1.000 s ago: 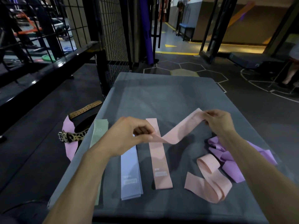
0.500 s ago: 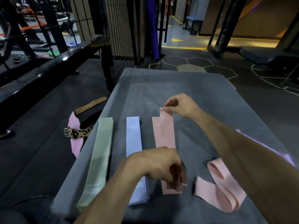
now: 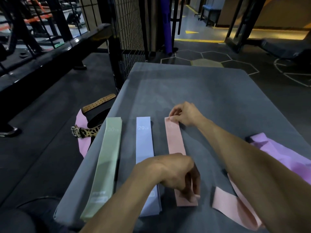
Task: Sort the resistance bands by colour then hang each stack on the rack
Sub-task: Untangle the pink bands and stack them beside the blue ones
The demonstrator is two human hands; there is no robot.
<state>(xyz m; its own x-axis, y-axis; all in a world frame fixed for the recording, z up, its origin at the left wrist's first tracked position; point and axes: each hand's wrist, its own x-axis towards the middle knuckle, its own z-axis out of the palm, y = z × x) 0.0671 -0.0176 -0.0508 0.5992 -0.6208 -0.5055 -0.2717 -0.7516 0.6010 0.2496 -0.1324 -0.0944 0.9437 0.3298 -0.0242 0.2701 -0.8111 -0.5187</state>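
Pink stack: a pink band lies flat and straight on the grey table, rightmost of three parallel strips; a second ago it hung twisted in the air between both hands, half a second ago it was already down
Right hand: the right hand pinches the far end of the pink band with curled fingertips, in much the same spot as half a second ago
Left hand: the left hand has its fingers curled down onto the near end of the pink band, pressing it to the table
Green stack: green band marked 30, leftmost, unmoved
Blue stack: blue band marked 20, in the middle, unmoved
Unsorted: a loose pink band looped near the right forearm; a purple heap behind that arm
Floor: leopard-print belt left of the table
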